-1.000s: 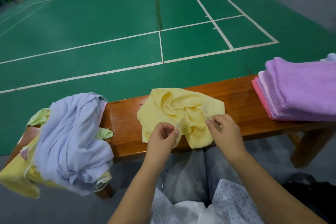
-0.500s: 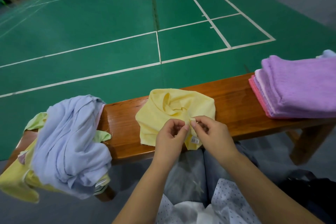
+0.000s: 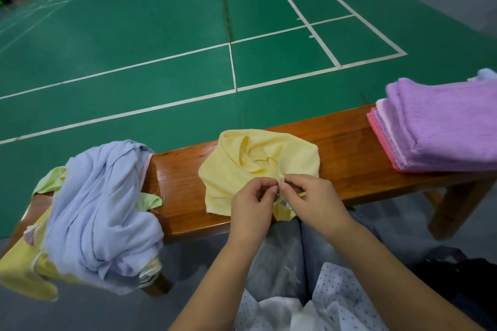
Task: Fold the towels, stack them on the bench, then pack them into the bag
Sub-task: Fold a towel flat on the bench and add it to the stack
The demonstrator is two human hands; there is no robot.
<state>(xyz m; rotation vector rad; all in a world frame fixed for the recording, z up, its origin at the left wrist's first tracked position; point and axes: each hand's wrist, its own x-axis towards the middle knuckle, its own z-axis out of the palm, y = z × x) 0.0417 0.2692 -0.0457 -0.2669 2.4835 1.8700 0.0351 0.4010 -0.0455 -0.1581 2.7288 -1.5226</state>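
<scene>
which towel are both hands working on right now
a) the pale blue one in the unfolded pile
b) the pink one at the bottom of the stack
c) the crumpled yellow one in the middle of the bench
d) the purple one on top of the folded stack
c: the left hand and right hand both pinch the near edge of the crumpled yellow towel lying mid-bench.
</scene>
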